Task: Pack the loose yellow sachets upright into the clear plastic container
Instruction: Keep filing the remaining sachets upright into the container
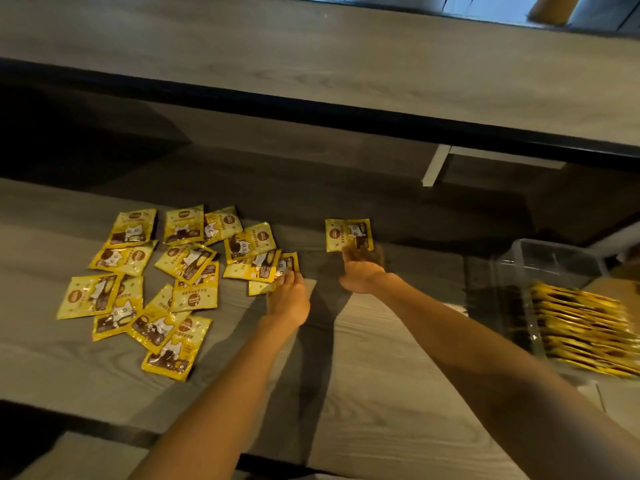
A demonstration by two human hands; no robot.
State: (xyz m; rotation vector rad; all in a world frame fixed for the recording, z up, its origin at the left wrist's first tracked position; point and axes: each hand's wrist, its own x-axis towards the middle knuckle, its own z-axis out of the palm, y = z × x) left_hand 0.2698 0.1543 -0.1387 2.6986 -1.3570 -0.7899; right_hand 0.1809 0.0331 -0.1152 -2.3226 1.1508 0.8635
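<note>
Bench [381, 358]: grey wood grain, dim light. Both forearms reach forward over it, bare.

Loose sachets [166, 271]: a scattered pile on the left half of the bench, all lying flat, many overlapping, printed faces up, turned at mixed angles. None in this pile stands upright.

Left grip [288, 297]: at the right edge of the pile, back of the hand up. Fingers [285, 277] extended and laid on the end sachet [289, 263] and the one partly under it. Released; touching, not clasping.

Lone sachet [348, 233]: yellow, apart from the pile, between pile and container, toward the far edge of the bench. Print sideways to the camera.

Right grip [362, 271]: just nearer than the lone sachet, fingertips at its near edge, thumb out to the left. Fingertips blurred and in shadow; cannot tell whether they pinch the sachet or only touch it, nor whether the sachet lies on the bench or is lifted.

Container [554, 258]: clear plastic, at the right edge of the view, well apart from the pile. Far part holds nothing visible. Near part holds a packed row [581, 327] of yellow sachets standing on edge, face to face. Motion blur here; no count possible.

Ledge [346, 64]: raised grey surface behind the bench, dark gap beneath.
</note>
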